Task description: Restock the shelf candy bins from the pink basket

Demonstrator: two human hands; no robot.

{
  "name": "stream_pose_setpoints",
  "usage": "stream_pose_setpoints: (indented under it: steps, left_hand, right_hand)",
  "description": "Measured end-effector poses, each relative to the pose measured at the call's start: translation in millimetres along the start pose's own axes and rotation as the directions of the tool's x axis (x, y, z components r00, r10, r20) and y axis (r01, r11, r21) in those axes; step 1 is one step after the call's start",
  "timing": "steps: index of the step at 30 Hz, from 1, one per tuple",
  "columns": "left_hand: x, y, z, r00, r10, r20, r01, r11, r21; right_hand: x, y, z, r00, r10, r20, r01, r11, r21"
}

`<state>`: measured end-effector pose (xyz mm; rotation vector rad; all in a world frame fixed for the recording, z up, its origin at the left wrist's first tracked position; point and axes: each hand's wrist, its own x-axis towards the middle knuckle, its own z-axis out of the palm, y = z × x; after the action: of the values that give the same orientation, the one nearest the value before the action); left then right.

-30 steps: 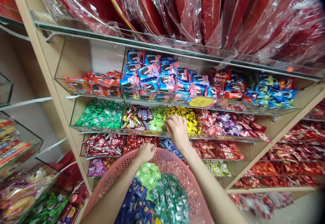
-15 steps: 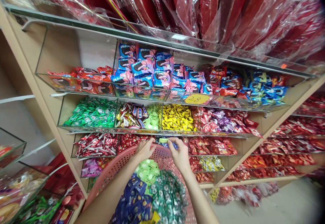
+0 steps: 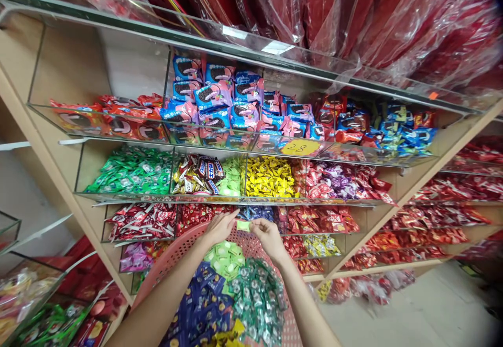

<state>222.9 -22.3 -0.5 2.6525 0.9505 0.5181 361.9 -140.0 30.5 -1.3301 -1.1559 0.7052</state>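
My right hand [image 3: 269, 237] pinches a small light-green wrapped candy [image 3: 243, 226] by its right end, above the far rim of a pink perforated plastic basket [image 3: 173, 260]. Just left of the candy, my left hand [image 3: 220, 227] has its fingers stretched out; I cannot tell whether its thumb touches the wrapper. Inside the basket lie piles of light-green candies [image 3: 226, 259], dark-blue packets [image 3: 200, 305], dark-green wrapped candies [image 3: 259, 300] and some yellow ones [image 3: 231, 334]. My forearms cover parts of the basket's sides.
Facing me is a wooden shelf unit with clear bins: blue-pink cookie packs [image 3: 214, 95], green candies [image 3: 129, 171], yellow candies [image 3: 271, 176] and red packets [image 3: 143, 221]. A yellow price tag [image 3: 301, 147] marks one bin. Plastic-wrapped red goods [image 3: 286, 6] hang over the top.
The light-green candy has come nearer my left hand, and my right hand has shifted slightly left with it. My left fingers look straighter. The whole view has shifted a little.
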Motion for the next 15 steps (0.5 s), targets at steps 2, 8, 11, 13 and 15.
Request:
stream_pose_setpoints:
  steps: [2,8,11,13,15]
  left_hand:
    - [0.2,-0.5,-0.6,1.0,-0.001,0.005,0.001,1.0,-0.022]
    - [1.4,-3.0,-2.3,0.999,-0.015,0.032,0.019,0.994,-0.109]
    - [2.3,-7.3,-5.1,0.999,0.001,0.045,0.008,0.982,-0.19]
    - [4.0,-10.4,-8.4,0.998,0.012,0.058,0.002,0.972,-0.234]
    - [6.8,-12.9,-12.8,0.996,0.027,0.08,-0.007,0.97,-0.242]
  right_hand:
    - [-0.8,9.6,2.6,0.998,0.031,0.054,-0.028,0.998,-0.055]
    - [-1.4,43.4,13.8,0.984,0.131,0.124,-0.118,0.987,-0.111]
    - [-0.3,57.6,17.7,0.98,0.159,0.118,-0.149,0.985,-0.085]
    - [-0.1,64.9,19.8,0.979,0.18,0.099,-0.176,0.983,-0.044]
    - [-0.6,69.9,21.4,0.977,0.203,0.069,-0.203,0.979,0.002]
